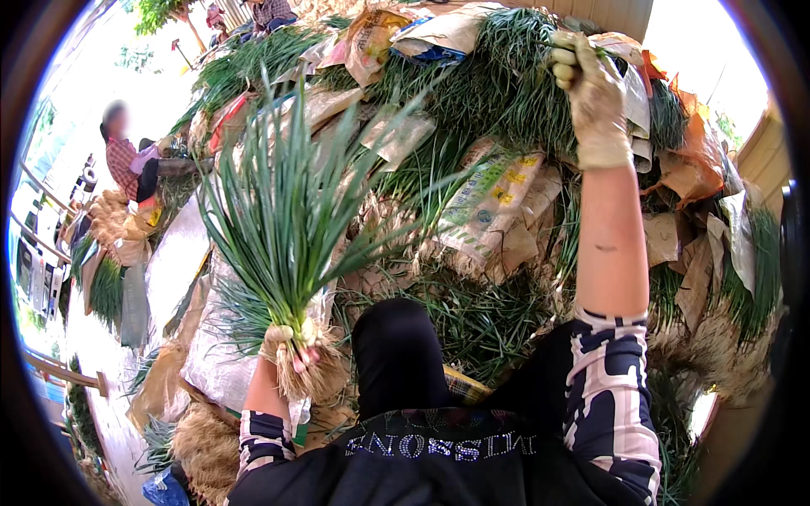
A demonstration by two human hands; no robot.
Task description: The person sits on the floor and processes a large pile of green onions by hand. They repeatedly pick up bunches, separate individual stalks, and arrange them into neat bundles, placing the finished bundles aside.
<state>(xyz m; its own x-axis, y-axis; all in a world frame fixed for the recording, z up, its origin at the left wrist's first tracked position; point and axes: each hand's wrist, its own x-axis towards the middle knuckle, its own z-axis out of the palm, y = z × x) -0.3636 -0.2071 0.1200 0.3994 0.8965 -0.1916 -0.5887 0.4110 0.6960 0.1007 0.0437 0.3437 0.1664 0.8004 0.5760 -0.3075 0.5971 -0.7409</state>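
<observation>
A bunch of green onions (291, 253), with long green leaves, pinkish-white bulbs and pale stringy roots, stands upright in my left hand (285, 345). That gloved hand grips it just above the bulbs, at the lower left. Far up at the right, my right hand (582, 73), in a soiled pale glove, is raised over the big pile of green onions (519, 69). Its fingers are curled, with a thin dark green piece beside them; whether they grip it I cannot tell. Loose green leaves (487, 322) lie on the ground beside my knees.
Printed woven sacks (490, 202) lie among the heaped onions before me. An orange bag (696, 152) is at the right. A person in a checked shirt (123, 161) sits at the left; others sit at the top left. Bundles with pale roots (205, 449) lie at the lower left.
</observation>
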